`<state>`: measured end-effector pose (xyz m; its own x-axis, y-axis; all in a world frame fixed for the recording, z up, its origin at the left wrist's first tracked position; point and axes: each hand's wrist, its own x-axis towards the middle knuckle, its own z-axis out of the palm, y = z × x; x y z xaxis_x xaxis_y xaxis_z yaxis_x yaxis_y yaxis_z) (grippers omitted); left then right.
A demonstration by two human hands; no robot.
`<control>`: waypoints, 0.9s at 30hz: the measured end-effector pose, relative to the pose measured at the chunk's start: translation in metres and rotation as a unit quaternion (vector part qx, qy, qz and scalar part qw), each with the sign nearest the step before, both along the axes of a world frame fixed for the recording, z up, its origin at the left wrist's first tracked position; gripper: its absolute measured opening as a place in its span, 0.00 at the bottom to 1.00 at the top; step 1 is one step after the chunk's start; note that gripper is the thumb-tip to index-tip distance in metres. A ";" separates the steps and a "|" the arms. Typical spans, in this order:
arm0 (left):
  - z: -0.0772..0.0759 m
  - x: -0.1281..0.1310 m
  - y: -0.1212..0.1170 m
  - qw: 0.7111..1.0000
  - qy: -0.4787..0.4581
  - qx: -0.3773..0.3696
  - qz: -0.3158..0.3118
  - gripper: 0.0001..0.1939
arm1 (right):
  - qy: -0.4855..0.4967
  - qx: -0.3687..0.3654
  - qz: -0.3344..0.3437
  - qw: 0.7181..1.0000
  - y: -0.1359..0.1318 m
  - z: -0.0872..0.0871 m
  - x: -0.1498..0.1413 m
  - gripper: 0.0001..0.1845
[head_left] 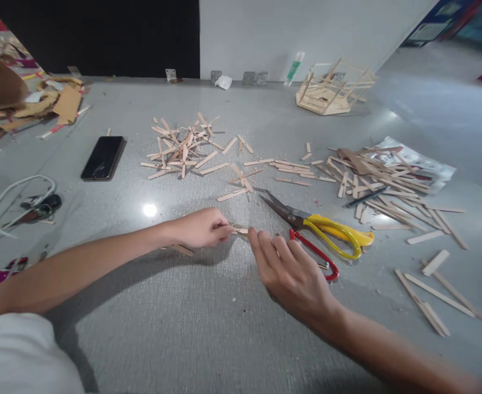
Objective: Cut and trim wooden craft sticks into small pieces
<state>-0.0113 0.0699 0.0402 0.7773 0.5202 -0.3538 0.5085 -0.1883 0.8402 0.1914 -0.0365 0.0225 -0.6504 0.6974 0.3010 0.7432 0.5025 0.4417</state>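
Observation:
Between my two hands is a short wooden craft stick, held just above the grey table. The fingertips of my left hand pinch its left end. My right hand grips the other end with thumb and fingers, and most of that end is hidden. Under my left wrist another craft stick lies on the table, partly covered. Just beyond my right hand rest scissors with yellow and red handles, their blades pointing up and left. A yellow-handled tool lies partly beneath them.
A pile of short sticks lies ahead, and a larger heap spreads at right with a dark pen. A phone, cables and cardboard are leftward. A stick-built frame stands at the back.

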 end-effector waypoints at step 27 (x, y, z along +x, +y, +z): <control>0.010 0.003 -0.021 0.979 -0.123 0.070 0.144 0.17 | 0.442 -0.130 -0.095 0.883 0.007 0.011 0.018 0.15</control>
<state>-0.0081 0.0488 0.0500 0.6435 0.7609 -0.0833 0.3420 -0.1885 0.9206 0.2091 -0.0299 0.0336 -0.1060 0.8883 0.4469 0.8212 0.3316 -0.4644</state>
